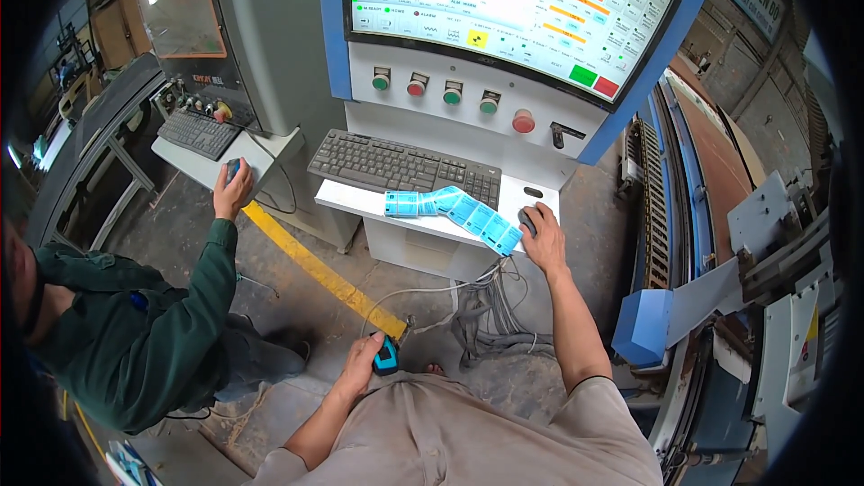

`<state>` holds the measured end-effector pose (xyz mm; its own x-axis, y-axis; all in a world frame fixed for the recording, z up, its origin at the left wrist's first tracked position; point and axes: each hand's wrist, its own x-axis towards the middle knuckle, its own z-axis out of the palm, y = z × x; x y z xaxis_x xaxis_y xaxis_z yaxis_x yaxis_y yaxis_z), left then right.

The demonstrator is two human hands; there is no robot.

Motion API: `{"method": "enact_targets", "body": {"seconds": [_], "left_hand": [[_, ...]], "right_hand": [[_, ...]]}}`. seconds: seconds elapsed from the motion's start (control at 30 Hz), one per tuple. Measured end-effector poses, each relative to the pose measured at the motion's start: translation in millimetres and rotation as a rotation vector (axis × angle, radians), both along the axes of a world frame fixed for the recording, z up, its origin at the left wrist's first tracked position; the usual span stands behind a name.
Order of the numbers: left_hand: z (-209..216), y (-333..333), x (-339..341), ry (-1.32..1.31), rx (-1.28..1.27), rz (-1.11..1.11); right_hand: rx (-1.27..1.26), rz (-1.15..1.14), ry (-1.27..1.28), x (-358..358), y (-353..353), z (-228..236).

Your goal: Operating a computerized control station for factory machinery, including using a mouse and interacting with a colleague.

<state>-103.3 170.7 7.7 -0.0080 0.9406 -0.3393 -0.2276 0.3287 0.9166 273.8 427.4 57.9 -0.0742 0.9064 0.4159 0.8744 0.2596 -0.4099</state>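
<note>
My right hand [546,241] rests on a dark computer mouse [527,221] at the right end of a white shelf [346,198]. Low in front of my body, my left hand [360,364] is wrapped round a turquoise and black tape measure [386,357]. A black keyboard [405,166] lies on the shelf. Across its front edge stretches a strip of blue labels [463,213], its right end close to the mouse. Above stands a lit monitor [513,0] with coloured buttons on its screen.
Push buttons and a red knob [523,121] line the panel under the monitor. At left, a person in a green jacket [135,324] holds another mouse [233,167] beside a second keyboard [196,132]. Cables [490,306] hang to the floor. Machine rails [648,207] run along the right.
</note>
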Motion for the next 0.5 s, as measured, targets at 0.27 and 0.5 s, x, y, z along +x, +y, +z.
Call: {"method": "enact_targets", "body": {"seconds": [0.27, 0.5], "left_hand": [[-9.3, 0.2, -0.9, 0.003, -0.002, 0.009], [-15.6, -0.3, -1.4, -0.026, -0.021, 0.01]], "right_hand": [[0.003, 0.0, -0.012, 0.1, 0.6, -0.2], [-0.008, -0.016, -0.027, -1.6, -0.2, 0.0]]}}
